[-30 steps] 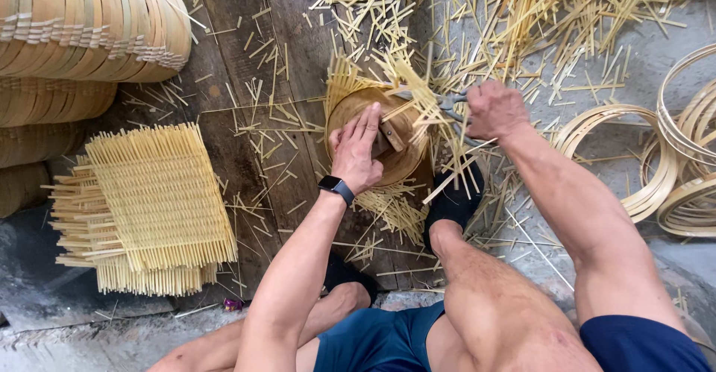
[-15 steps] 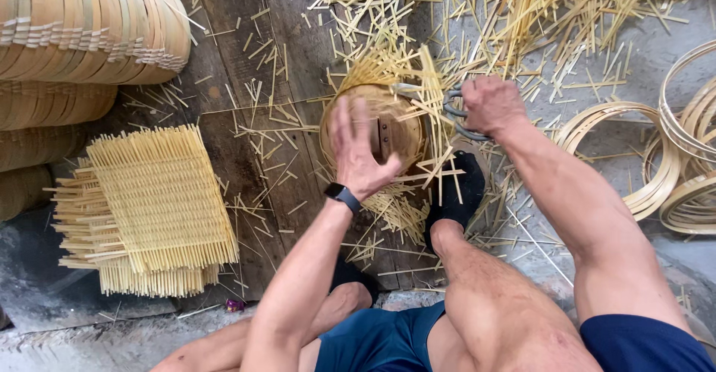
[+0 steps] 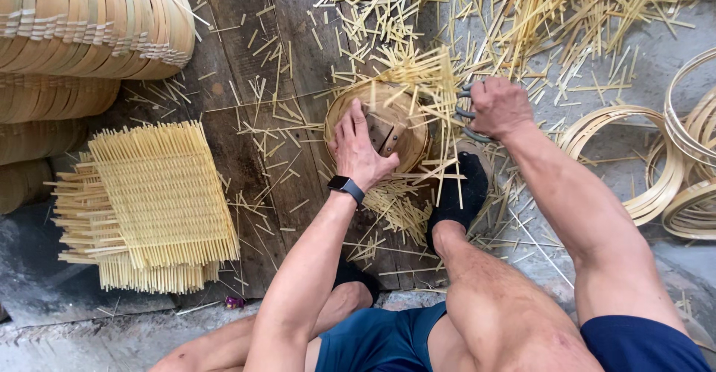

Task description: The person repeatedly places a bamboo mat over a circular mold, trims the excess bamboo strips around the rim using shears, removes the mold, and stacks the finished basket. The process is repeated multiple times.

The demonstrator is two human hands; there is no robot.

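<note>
A round bamboo steamer frame point(image 3: 403, 122) lies on the wooden board, with thin bamboo slats point(image 3: 426, 81) sticking out over its far and right rim. My left hand point(image 3: 359, 148) rests flat on top of the frame, fingers spread, a black watch on the wrist. My right hand point(image 3: 498, 107) is closed around the grey handles of shears point(image 3: 464, 111) just right of the frame, at the overhanging slats. The blades are hidden among the slats.
A stack of woven slat mats point(image 3: 153, 204) lies at the left. Stacked bamboo lids point(image 3: 89, 21) fill the upper left. Loose bamboo hoops point(image 3: 671, 163) lie at the right. Cut slat pieces point(image 3: 537, 14) litter the floor. My black-socked foot point(image 3: 459, 193) sits by the frame.
The frame has been turned under my left hand, which shifted round on its top. The slat overhang now sits at the far right rim. My right hand stayed with the shears.
</note>
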